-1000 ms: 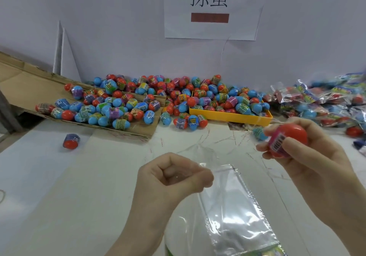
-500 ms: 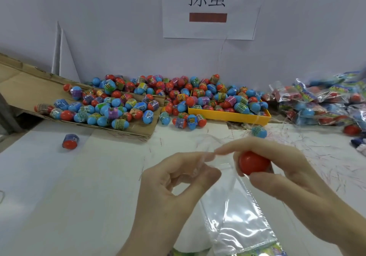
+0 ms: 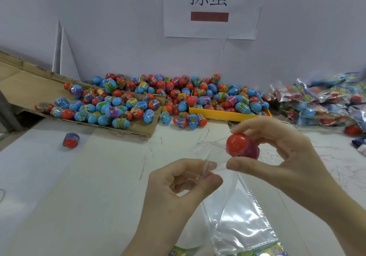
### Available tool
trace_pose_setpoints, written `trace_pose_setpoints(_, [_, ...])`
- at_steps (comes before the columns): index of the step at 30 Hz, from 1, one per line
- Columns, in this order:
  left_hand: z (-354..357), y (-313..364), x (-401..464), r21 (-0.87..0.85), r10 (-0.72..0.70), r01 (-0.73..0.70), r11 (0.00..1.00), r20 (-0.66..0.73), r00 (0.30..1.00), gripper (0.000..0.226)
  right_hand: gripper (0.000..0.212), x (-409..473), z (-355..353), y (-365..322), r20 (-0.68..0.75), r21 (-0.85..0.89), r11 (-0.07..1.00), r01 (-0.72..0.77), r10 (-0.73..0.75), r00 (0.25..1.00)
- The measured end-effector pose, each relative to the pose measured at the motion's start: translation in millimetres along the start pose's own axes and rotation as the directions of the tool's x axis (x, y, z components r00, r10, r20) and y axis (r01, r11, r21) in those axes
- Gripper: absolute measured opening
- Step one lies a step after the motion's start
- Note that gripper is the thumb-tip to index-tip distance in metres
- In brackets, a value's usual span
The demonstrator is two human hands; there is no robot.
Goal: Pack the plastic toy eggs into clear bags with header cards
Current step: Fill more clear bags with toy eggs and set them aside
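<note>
1. A white paper sign [image 3: 210,8] on the wall reads "拣蛋".
2. The right hand [image 3: 281,152] grips a red-capped plastic toy egg [image 3: 240,146] between curled fingers and thumb, above the table.
3. The left hand [image 3: 178,192] pinches the mouth of a clear plastic bag [image 3: 237,222].

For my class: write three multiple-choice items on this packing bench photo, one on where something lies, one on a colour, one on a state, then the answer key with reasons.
1. Where does the lone egg lie?
A. in the yellow tray
B. on the white table, left of the cardboard's near corner
C. inside a bag

2. What colour is the visible end of the held egg?
A. red
B. green
C. white

3. What is the left hand doing?
A. lying flat
B. pinching the clear bag at its mouth
C. gripping an egg

Key: B, it sits alone on the table; A, the red cap faces the camera in the right hand; B, thumb and fingers pinch the film.
</note>
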State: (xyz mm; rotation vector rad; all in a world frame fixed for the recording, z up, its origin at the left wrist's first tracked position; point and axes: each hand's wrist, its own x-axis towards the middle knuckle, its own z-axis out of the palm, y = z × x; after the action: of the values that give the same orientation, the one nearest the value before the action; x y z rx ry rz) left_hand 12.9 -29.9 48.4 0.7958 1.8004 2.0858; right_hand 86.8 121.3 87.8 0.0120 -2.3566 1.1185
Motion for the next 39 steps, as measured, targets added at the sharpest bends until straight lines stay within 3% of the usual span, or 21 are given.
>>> trace_pose_setpoints(6, [-1.5,-2.4,0.5,-0.022,0.005,-0.005,1.0,0.017,1.0,0.023,0.047,0.1,2.7,1.0,0.157,0.073,0.996,0.056,-0.067,0.985])
trace_pose_setpoints(11, [-0.7,-3.2,-0.3,-0.05,-0.018,0.019,0.999,0.01,1.0,0.022,0.046,-0.6,2.7,2.3,0.156,0.207,0.977,-0.05,0.017,0.988])
trace_pose_setpoints(22, [-3.5,-9.2,0.0,-0.03,-0.11,0.116,0.993,0.163,0.981,0.036,0.037,5.5,0.7,-1.8,0.21,-0.088,0.992,0.09,-0.07,0.975])
trace_pose_setpoints(29, [-8.2,-14.9,1.3,-0.033,-0.177,0.19,0.981,0.243,0.954,0.043,0.072,0.3,-3.3,4.0,0.313,0.084,0.995,-0.052,0.023,0.949])
trace_pose_setpoints(34, [-6.9,-15.5,1.5,-0.026,-0.197,0.213,0.977,0.277,0.94,0.034,0.043,1.0,5.4,5.4,0.273,-0.028,0.999,-0.03,0.037,0.961])
trace_pose_setpoints(39, [-8.1,-19.5,2.2,-0.054,-0.222,0.248,0.967,0.294,0.93,0.026,0.051,-1.0,8.4,4.7,0.25,-0.054,0.998,-0.03,0.042,0.967])
